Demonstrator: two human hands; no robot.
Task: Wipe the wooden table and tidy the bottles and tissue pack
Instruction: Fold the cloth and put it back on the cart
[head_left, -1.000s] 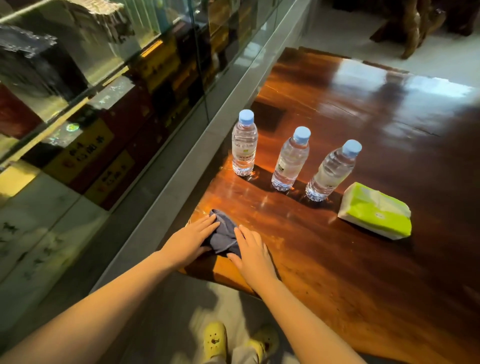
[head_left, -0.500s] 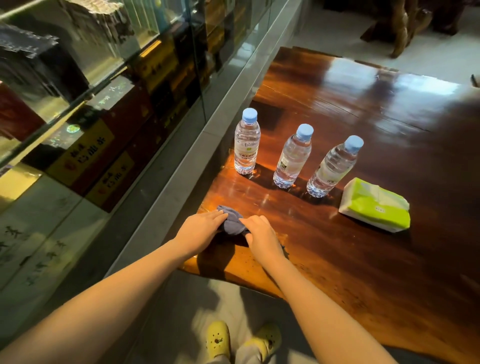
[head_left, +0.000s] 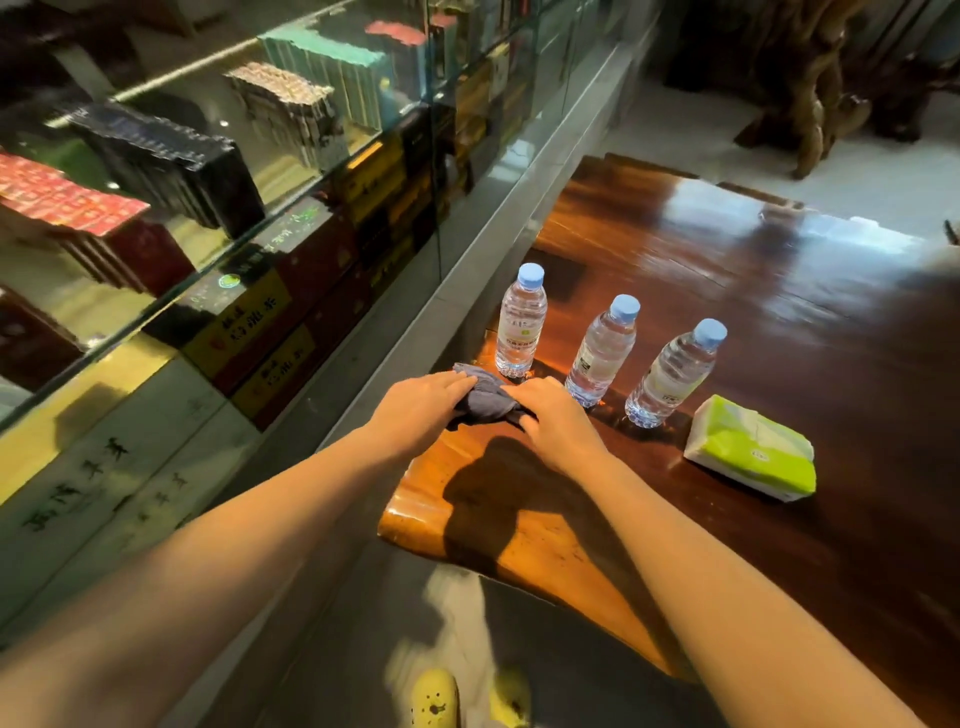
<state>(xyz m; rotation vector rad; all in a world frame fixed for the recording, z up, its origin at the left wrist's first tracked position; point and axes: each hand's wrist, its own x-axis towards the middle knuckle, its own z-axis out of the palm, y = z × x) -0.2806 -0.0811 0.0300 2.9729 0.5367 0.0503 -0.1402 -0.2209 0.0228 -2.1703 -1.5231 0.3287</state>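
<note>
Grey-blue cloth (head_left: 485, 399), bunched, lies on the glossy reddish-brown wooden desk (head_left: 753, 291) near its left edge, pressed from both sides. Left hand (head_left: 423, 402) rests palm-down on the cloth's left part, fingers extended over the fabric; grip flat, not closed around it. Right hand (head_left: 550, 418) lies on the cloth's right part, fingers also extended and pressing down; grip likewise flat. Fingertips of the two hands sit near each other with cloth showing between them.

Just beyond the cloth stands the left clear plastic water bottle with pale blue cap (head_left: 521, 322), upright, base close to the fabric. Middle bottle of same type (head_left: 602, 351) stands to its right, just beyond the right hand. Right bottle of same type (head_left: 672, 376) follows; the three form a diagonal row, apart from one another.

Green-and-white soft tissue pack (head_left: 750, 449) lies flat on the desk, right of the third bottle, near but not touching.

Glass display case with stacked boxes (head_left: 223, 171) runs along the desk's left side. Yellow shoes (head_left: 436, 699) visible on the floor below.
</note>
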